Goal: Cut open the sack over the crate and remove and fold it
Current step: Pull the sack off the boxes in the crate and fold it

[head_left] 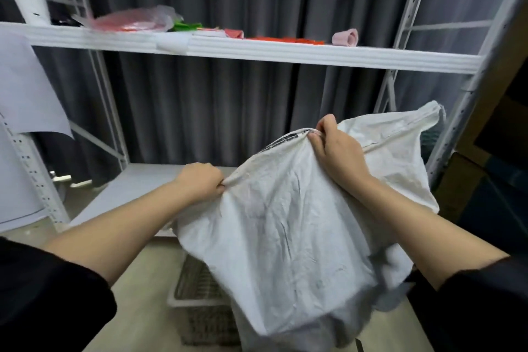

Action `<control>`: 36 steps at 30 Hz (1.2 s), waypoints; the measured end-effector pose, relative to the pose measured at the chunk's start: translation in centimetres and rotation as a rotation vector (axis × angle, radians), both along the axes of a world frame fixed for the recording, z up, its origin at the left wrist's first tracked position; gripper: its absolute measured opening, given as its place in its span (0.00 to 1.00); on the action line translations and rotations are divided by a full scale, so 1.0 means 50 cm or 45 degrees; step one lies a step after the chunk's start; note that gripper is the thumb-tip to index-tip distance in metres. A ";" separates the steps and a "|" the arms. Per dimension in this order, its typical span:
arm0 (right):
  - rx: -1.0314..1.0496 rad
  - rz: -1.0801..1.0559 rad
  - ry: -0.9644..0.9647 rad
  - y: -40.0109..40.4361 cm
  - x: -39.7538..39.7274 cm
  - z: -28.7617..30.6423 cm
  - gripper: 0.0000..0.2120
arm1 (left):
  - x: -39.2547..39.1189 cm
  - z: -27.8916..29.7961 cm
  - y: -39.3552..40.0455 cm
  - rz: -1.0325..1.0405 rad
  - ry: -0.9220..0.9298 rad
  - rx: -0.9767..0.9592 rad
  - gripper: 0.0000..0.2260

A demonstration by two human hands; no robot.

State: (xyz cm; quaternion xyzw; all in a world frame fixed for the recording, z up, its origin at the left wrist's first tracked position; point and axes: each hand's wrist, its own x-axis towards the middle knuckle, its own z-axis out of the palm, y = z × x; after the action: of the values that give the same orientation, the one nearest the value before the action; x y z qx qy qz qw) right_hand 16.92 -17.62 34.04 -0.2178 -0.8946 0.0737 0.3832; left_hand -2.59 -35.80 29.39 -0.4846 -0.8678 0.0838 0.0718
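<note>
The sack (285,223) looks like creased, matt white woven cloth; the shelf (257,51) is smooth white-painted metal.

Open gap under upper shelf (285,54), bare lower shelf (137,188) left of raised sack (285,231), sack hides most of crate (197,288), rack upright (468,88) close on right

Two hands: the left hand (200,181) and the right hand (335,148), both gripping one white sack (285,237). Below the hands sits one crate (197,286). Above the hands, one shelf board (257,50) carries one white roll (30,6), one plastic bag (134,20) and one pink roll (345,37). Left of the left hand hangs one paper sheet (25,88).
</note>
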 end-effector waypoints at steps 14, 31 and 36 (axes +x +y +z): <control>0.120 -0.261 -0.338 0.071 -0.004 0.139 0.09 | -0.044 0.245 0.026 0.069 0.191 0.724 0.09; 0.363 -0.456 -0.177 0.038 -0.044 0.149 0.15 | -0.037 0.270 -0.008 0.166 0.076 1.235 0.12; 0.307 -0.503 -0.607 0.048 -0.034 0.064 0.11 | -0.055 0.180 -0.024 0.156 0.371 0.599 0.10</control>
State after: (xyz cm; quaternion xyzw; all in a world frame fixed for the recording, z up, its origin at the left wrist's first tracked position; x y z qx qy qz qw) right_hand 15.19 -15.23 37.26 -0.3510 -0.9019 -0.1615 0.1931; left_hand -5.33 -37.02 38.38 -0.3842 -0.8715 -0.0470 0.3012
